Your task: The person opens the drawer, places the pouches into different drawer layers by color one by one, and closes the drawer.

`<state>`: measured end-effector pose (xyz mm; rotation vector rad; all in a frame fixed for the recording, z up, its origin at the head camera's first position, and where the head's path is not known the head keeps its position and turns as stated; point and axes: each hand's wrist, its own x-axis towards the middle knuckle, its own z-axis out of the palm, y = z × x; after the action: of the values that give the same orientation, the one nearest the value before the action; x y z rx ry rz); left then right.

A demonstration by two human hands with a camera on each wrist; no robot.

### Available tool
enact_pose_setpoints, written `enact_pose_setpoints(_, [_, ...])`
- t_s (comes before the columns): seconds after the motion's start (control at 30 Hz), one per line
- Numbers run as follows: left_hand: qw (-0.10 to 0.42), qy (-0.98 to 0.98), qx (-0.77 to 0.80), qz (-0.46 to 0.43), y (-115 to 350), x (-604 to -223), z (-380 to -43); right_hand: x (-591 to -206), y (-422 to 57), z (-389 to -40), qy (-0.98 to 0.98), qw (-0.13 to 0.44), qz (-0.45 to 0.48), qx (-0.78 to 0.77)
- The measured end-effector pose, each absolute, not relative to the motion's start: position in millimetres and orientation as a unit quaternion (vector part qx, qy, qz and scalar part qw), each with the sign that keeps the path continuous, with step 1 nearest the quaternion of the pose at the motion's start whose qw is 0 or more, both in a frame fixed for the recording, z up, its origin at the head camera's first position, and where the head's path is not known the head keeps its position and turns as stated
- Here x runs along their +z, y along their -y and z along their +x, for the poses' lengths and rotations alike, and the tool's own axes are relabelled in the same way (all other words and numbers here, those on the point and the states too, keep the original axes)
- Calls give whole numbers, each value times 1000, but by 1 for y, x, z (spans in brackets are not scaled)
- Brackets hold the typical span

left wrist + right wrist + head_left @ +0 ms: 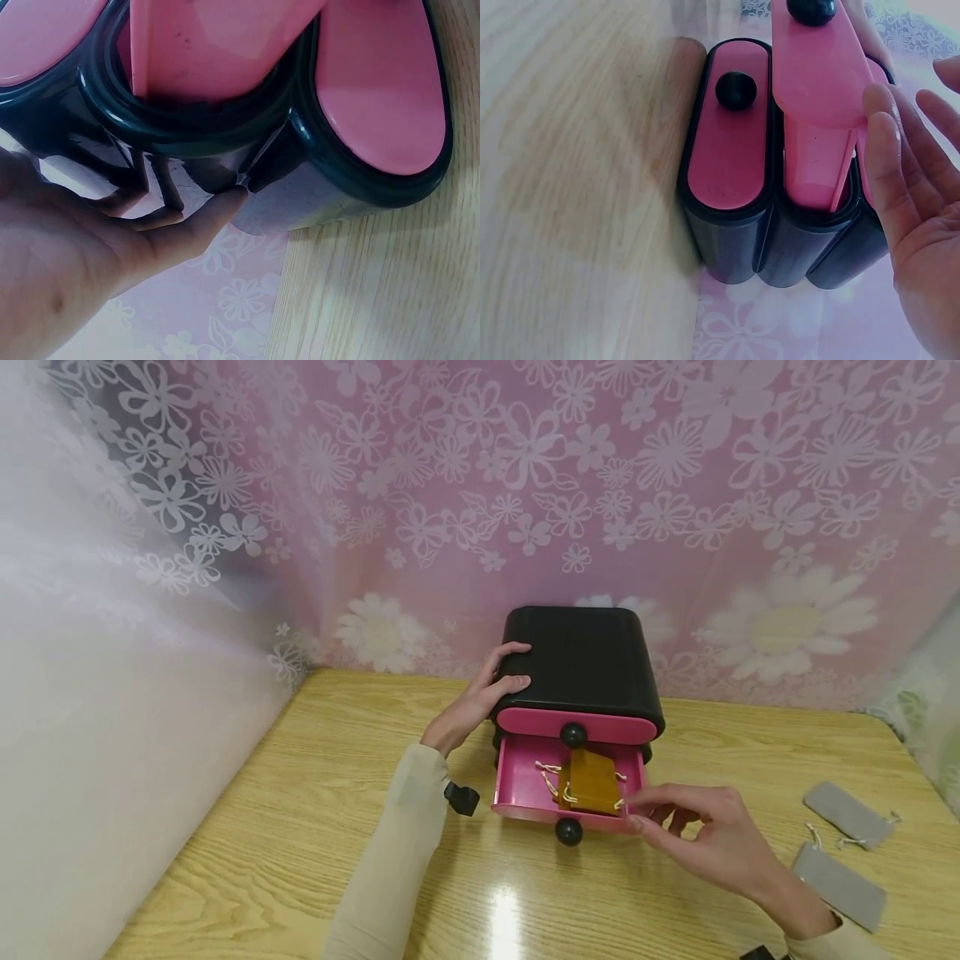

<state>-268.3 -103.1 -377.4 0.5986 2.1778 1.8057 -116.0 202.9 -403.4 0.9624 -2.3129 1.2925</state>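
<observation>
A black cabinet (577,660) with pink drawers stands on the table. Its middle drawer (517,777) is pulled out, and mustard-brown drawstring pouches (592,781) lie stacked inside, their pale cords spread to both sides. My left hand (480,697) rests on the cabinet's left side, thumb and a finger on the top edge. The left wrist view shows its fingertips against the black casing (202,142). My right hand (712,835) is at the drawer's front right corner, its thumb and forefinger apart beside a pouch cord (619,805). In the right wrist view its fingers (889,142) look loosely extended.
Two grey drawstring pouches, one farther back (851,814) and one nearer (840,885), lie on the wooden table (300,827) at the right. Round black knobs (569,832) stick out from the drawer fronts. Behind hangs a pink floral curtain (480,527).
</observation>
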Motion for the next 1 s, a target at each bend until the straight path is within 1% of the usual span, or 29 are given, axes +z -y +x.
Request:
enact_pose_setpoints(0.33, [124,-748,619,206,102,-379,-270,-403,-201,-110,811,135,352,448])
enact_pose_setpoints(0.6, [122,-749,619,203,102,-379,-269,-408,-201,-109,796,105,401,441])
enact_pose_setpoints(0.73, [122,-748,620,204,102,-379,-268,-411,-198,-109,792,106,421,429])
enact_pose_setpoints(1.0, [121,-745,623,204,102,-379,-269,-409,-190,-107,821,98,412,384])
